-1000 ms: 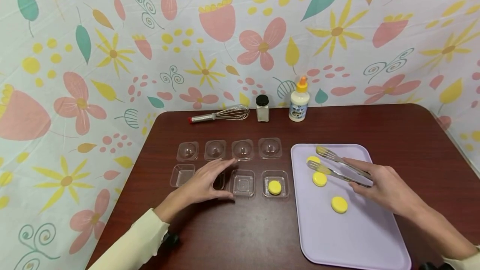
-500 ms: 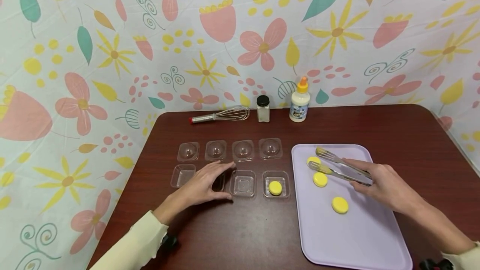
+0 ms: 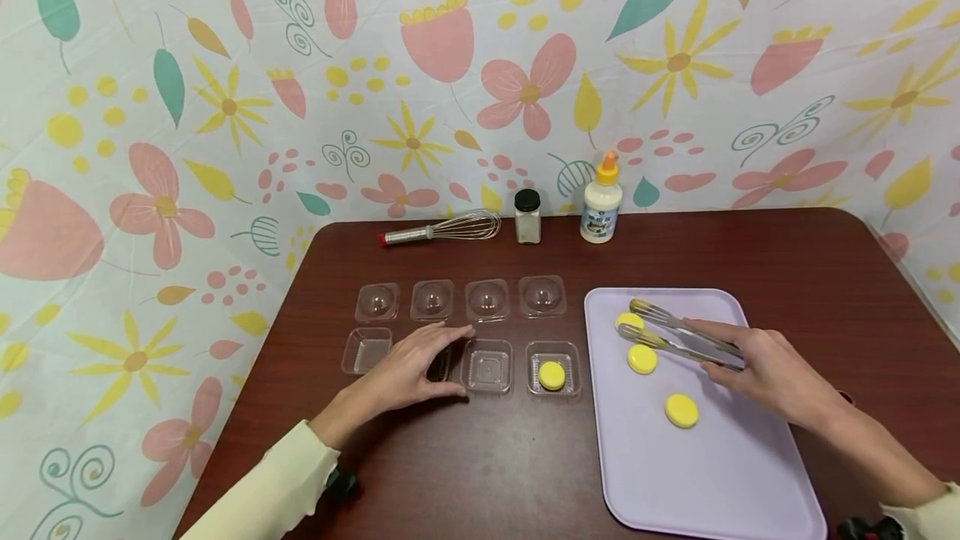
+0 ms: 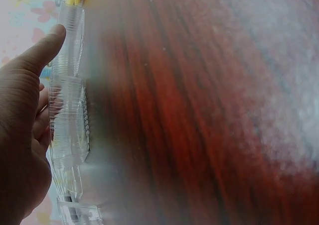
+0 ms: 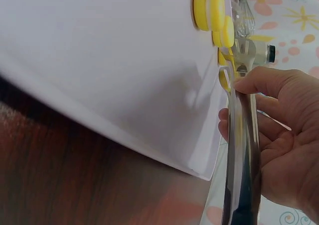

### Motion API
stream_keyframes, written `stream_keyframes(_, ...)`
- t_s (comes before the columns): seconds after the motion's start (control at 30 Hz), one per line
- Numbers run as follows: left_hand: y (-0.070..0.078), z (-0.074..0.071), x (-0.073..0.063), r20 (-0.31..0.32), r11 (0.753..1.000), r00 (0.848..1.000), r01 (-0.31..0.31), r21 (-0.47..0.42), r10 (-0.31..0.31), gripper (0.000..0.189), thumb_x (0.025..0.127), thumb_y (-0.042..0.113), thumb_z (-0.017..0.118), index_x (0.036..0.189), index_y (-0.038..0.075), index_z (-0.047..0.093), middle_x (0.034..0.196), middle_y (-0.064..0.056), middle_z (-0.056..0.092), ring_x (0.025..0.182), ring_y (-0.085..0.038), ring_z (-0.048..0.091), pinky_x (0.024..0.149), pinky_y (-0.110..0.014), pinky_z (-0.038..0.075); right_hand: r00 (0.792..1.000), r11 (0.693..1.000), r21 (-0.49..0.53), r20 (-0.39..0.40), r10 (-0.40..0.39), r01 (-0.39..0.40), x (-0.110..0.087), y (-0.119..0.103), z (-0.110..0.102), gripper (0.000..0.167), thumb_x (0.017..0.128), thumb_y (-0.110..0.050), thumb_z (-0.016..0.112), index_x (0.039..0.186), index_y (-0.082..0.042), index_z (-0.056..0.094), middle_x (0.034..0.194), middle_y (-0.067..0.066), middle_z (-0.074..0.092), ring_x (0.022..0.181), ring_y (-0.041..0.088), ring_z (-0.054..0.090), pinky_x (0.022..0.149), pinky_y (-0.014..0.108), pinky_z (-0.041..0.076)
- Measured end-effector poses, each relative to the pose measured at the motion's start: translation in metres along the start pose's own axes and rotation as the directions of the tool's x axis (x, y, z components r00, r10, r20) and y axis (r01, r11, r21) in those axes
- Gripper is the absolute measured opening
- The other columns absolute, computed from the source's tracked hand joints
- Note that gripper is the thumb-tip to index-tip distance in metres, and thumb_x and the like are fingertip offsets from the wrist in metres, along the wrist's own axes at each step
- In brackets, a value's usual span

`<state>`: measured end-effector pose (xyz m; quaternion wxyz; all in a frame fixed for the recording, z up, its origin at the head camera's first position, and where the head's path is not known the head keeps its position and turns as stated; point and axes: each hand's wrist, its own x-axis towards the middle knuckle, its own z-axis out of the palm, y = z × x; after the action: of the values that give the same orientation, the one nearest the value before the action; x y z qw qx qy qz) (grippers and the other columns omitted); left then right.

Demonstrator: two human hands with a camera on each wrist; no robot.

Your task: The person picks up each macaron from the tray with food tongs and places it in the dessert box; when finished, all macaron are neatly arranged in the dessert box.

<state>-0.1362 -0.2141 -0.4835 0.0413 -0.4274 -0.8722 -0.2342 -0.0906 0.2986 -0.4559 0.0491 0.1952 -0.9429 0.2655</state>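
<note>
Head view: your left hand (image 3: 408,372), fingers loosely parted, arches at a clear container (image 3: 442,365); nearer you, tabletop (image 3: 495,465) stretches to the lavender tray (image 3: 690,482); three yellow macarons (image 3: 642,359) lie there, under spread tongs (image 3: 675,347) your right hand (image 3: 780,373) grips.

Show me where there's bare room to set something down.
Free: the table in front of the clear containers, left of the purple tray; the tray's near end, below the nearest yellow disc; table right of the white bottle. Crowded: the tray's far end, by the tongs, and around the left hand.
</note>
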Motion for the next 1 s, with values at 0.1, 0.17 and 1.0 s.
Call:
stream_keyframes(0.1, 0.0011, 0.0002, 0.0006, -0.001, 1.000, 1.000, -0.002, -0.004, 0.002, 0.090, 0.079, 0.041, 0.095, 0.152, 0.006, 0.055, 0.144, -0.005, 0.066, 0.136, -0.035, 0.058, 0.118, -0.054, 0.042, 1.000, 1.000, 0.005, -0.011, -0.017, 0.017, -0.0001, 0.0006, 0.0001, 0.065, 0.072, 0.007, 0.092, 0.134, 0.001, 0.071, 0.110, 0.019, 0.075, 0.074, 0.007, 0.054, 0.058, 0.023, 0.044)
stream_keyframes(0.17, 0.0019, 0.0005, 0.0011, -0.002, 1.000, 1.000, -0.002, -0.006, 0.002, 0.089, 0.080, 0.041, 0.095, 0.152, 0.007, 0.055, 0.143, -0.004, 0.066, 0.135, -0.031, 0.059, 0.117, -0.053, 0.042, 0.999, 0.999, 0.015, -0.018, -0.030, 0.030, -0.0004, 0.0008, 0.0004, 0.064, 0.073, 0.009, 0.091, 0.133, 0.001, 0.071, 0.110, 0.020, 0.075, 0.071, 0.006, 0.052, 0.056, 0.023, 0.042)
stream_keyframes(1.0, 0.0025, 0.0035, 0.0027, 0.016, 0.999, 0.999, 0.032, 0.015, -0.032, 0.086, 0.084, 0.044, 0.092, 0.153, 0.007, 0.056, 0.142, -0.004, 0.065, 0.136, -0.023, 0.058, 0.119, -0.047, 0.041, 0.997, 0.998, 0.023, -0.053, -0.059, 0.060, 0.0014, -0.0018, -0.0013, 0.063, 0.073, 0.010, 0.090, 0.133, 0.001, 0.071, 0.108, 0.020, 0.075, 0.067, 0.002, 0.048, 0.052, 0.019, 0.036)
